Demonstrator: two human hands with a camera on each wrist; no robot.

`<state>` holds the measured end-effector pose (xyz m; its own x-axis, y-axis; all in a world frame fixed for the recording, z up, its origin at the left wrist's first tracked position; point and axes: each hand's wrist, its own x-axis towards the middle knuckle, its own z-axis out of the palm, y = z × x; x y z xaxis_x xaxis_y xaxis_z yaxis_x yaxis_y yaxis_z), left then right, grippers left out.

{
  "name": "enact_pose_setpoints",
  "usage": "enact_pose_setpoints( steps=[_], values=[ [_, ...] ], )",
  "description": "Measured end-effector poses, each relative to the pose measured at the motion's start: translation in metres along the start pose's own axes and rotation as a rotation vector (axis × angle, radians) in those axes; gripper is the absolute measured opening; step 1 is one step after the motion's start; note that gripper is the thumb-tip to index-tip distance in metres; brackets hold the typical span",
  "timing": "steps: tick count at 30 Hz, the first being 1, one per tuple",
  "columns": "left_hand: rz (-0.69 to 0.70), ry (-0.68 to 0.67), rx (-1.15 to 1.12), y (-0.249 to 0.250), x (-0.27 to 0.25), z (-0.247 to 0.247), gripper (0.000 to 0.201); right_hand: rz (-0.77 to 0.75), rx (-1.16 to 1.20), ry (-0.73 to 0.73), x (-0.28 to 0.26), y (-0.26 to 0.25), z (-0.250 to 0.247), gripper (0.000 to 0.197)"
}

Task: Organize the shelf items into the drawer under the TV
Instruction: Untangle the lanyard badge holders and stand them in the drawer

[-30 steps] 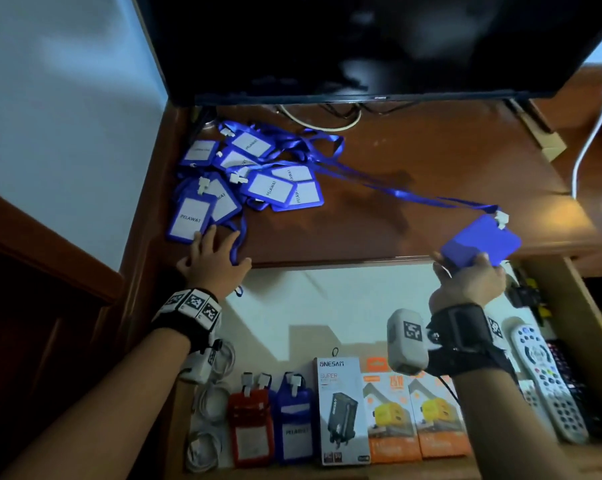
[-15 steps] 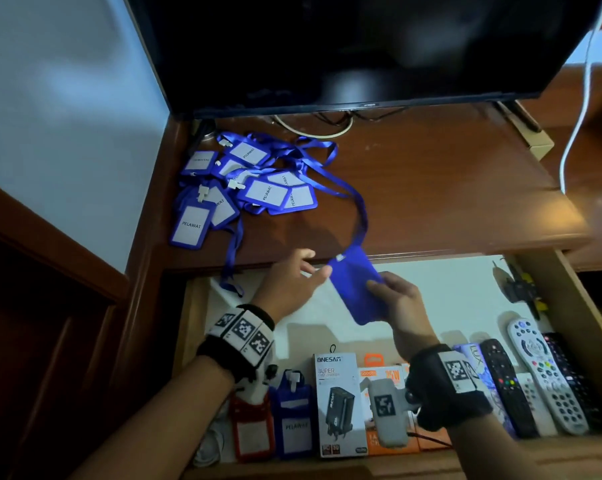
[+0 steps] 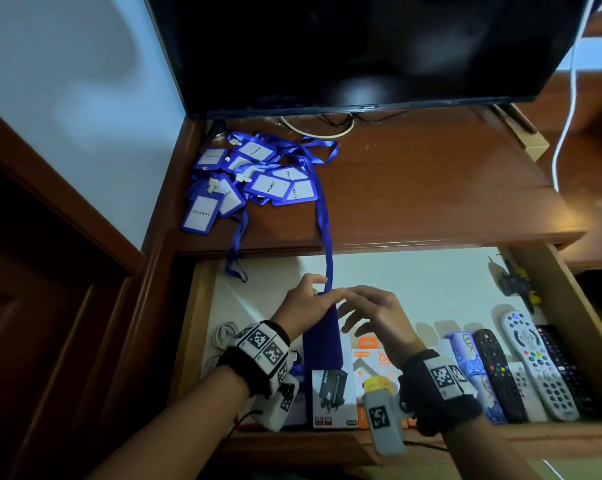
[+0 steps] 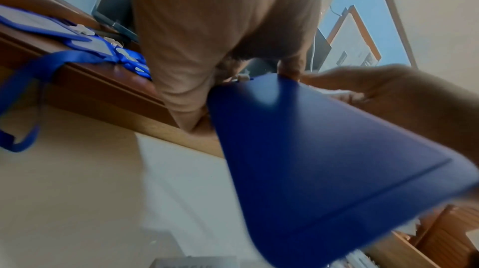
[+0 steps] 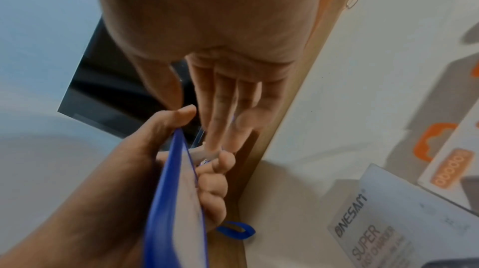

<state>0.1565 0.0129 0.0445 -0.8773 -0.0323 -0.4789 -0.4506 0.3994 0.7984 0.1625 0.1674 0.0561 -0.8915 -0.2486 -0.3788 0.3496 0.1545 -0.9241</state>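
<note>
A plain blue badge holder [image 3: 322, 337] hangs upright over the open drawer [image 3: 569, 323], above the boxes at its front. My left hand [image 3: 318, 289] grips its top edge, thumb on one side and curled fingers on the other [image 5: 212, 182]. The holder's lanyard [image 3: 325, 230] runs up over the shelf edge to a pile of several blue badge holders [image 3: 254, 181] at the shelf's back left. My right hand [image 3: 348, 306] is beside the left, fingers straight [image 5: 220, 108], their tips touching the holder's white clip [image 5: 204, 153]. The left wrist view is filled by the holder's blue back [image 4: 324, 159].
The TV [image 3: 361, 46] stands over the shelf. In the drawer lie charger boxes [image 3: 330, 396], orange boxes [image 3: 372, 362], several remotes [image 3: 531, 362] at the right and a white cable [image 3: 223, 337] at the left. A second lanyard loop [image 3: 235, 258] hangs over the shelf edge.
The holder came from the far right to the middle and down over the drawer. It passed from my right hand to my left, which left the shelf. My right hand's fingers straightened.
</note>
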Motion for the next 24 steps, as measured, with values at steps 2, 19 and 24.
enact_pose_setpoints(
  steps=[2,19,24],
  values=[
    [-0.001,-0.043,0.06,-0.007,-0.01,-0.002,0.057,0.042,0.034,0.096,0.003,0.003,-0.001,0.02],
    [0.133,-0.047,0.247,-0.044,-0.082,-0.034,0.039,-0.047,0.423,-0.221,0.026,-0.084,0.034,0.032],
    [0.033,0.003,0.241,-0.072,-0.073,-0.053,0.035,-0.172,0.543,-0.091,0.022,-0.102,0.022,0.03]
  ],
)
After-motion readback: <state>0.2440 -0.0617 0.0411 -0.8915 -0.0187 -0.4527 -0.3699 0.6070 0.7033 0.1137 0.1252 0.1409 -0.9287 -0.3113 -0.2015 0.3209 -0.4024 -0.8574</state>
